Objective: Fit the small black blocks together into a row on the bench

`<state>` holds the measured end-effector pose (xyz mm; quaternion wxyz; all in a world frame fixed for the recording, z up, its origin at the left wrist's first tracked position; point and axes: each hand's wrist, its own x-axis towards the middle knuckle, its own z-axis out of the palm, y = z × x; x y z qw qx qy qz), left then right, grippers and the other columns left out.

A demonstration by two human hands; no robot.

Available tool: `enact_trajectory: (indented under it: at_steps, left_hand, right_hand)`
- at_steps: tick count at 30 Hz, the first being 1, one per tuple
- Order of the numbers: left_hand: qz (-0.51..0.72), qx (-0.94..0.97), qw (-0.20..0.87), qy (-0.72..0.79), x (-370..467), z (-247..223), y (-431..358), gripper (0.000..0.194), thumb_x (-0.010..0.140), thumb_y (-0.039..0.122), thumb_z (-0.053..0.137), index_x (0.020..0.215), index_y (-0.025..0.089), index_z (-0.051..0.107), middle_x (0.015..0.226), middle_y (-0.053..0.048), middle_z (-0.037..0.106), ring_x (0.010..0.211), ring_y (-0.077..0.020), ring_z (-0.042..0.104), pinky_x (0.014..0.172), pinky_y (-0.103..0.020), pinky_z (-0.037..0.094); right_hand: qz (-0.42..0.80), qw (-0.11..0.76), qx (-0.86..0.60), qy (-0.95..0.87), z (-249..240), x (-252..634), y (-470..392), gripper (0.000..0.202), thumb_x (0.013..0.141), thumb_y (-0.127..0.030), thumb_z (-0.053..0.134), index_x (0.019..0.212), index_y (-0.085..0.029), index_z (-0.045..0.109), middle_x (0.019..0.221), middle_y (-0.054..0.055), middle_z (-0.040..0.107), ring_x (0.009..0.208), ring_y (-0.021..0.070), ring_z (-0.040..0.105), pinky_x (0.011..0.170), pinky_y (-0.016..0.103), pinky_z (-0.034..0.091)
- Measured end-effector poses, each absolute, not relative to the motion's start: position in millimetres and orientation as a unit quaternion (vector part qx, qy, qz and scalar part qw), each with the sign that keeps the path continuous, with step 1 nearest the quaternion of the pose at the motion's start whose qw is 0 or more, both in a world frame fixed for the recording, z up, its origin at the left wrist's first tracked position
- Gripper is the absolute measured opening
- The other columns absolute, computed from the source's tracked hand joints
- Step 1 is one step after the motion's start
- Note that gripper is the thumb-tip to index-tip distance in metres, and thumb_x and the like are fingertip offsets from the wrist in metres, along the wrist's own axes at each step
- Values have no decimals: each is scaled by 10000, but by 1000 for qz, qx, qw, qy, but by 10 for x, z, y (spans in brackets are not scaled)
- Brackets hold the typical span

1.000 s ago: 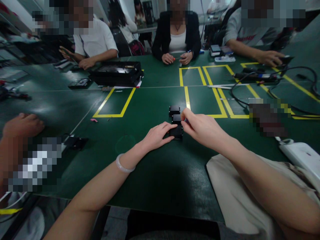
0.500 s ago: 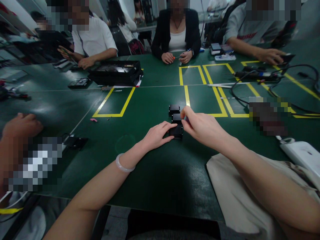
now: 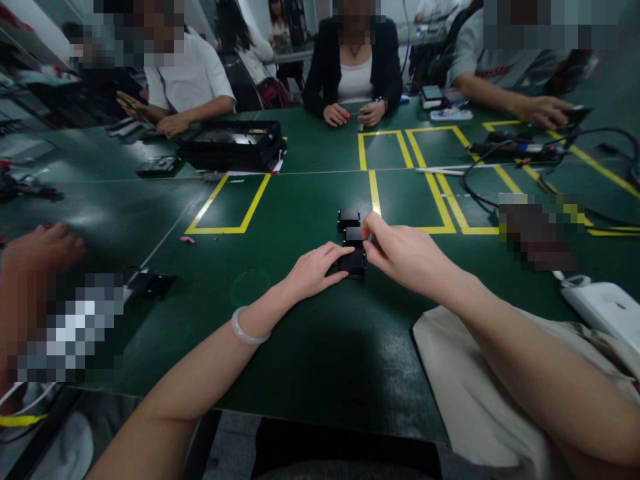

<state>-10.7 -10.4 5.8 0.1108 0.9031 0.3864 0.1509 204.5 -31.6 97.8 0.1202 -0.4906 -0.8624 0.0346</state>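
Observation:
Three small black blocks stand in a row running away from me on the green table: a far block (image 3: 349,217), a middle block (image 3: 353,235) and a near block (image 3: 354,264). My left hand (image 3: 316,272), with a pale bangle (image 3: 245,328) on its wrist, grips the near block from the left, thumb at its front edge and fingers at its back edge. My right hand (image 3: 395,252) is closed in a pinch just right of the middle and near blocks. Whatever sits between its fingertips is mostly hidden and too small to name.
Co-workers sit across the green table (image 3: 300,360). A black open case (image 3: 230,143) stands back left. Yellow tape (image 3: 433,200) marks rectangles. Black cables (image 3: 475,190), a white power bank (image 3: 607,310) and beige cloth (image 3: 450,373) lie right. A co-worker's hand (image 3: 47,247) rests left.
My hands and the black blocks show hardly any movement. The co-worker's hand at the left edge has shifted slightly and is blurred.

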Motion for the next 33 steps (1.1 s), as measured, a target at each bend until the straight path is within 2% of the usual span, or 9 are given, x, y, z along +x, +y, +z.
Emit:
enact_trajectory:
  at_steps: [6, 12, 18, 24, 29, 33]
  left_hand:
    - [153, 903, 102, 387, -109, 54, -108, 445, 911, 352, 545, 1329, 250, 432, 1142, -71, 555, 993, -209, 588, 804, -316, 502]
    - [139, 904, 107, 389, -105, 79, -110, 466, 916, 338, 540, 1356, 255, 410, 1173, -72, 541, 1012, -208, 580, 822, -317, 502]
    - [145, 904, 96, 391, -103, 61, -108, 458, 912, 351, 545, 1338, 241, 418, 1162, -75, 551, 995, -214, 587, 810, -326, 504]
    - [143, 904, 105, 390, -104, 68, -109, 463, 916, 342, 542, 1352, 258, 410, 1185, -74, 543, 1018, -214, 581, 830, -326, 503]
    - [141, 904, 97, 392, -105, 52, -104, 464, 914, 359, 547, 1343, 244, 412, 1160, -69, 553, 1003, -214, 584, 816, -326, 501]
    - [139, 905, 98, 390, -106, 57, -109, 464, 915, 346, 545, 1349, 252, 410, 1171, -69, 546, 1015, -213, 581, 828, -325, 500]
  right_hand:
    - [11, 91, -503, -859, 989, 2041, -312, 290, 974, -406, 315, 1023, -191, 504, 712, 38, 645, 596, 178, 582, 501, 265, 202]
    - [17, 112, -515, -850, 991, 2034, -327, 251, 967, -314, 298, 1103, -179, 461, 750, 35, 654, 586, 172, 576, 501, 263, 217]
    - [11, 92, -505, -858, 989, 2034, -324, 290, 973, -412, 320, 1024, -195, 505, 714, 33, 651, 596, 176, 579, 501, 264, 204]
    - [31, 123, -492, -861, 981, 2049, -317, 226, 959, -302, 326, 1079, -183, 475, 748, 28, 651, 592, 155, 562, 511, 258, 243]
    - [20, 107, -496, -861, 976, 2043, -319, 257, 966, -386, 339, 1016, -194, 502, 711, 24, 648, 581, 165, 564, 495, 265, 212]
    - [19, 113, -492, -863, 972, 2049, -323, 228, 955, -317, 343, 1077, -182, 480, 731, 25, 652, 571, 163, 559, 497, 266, 219]
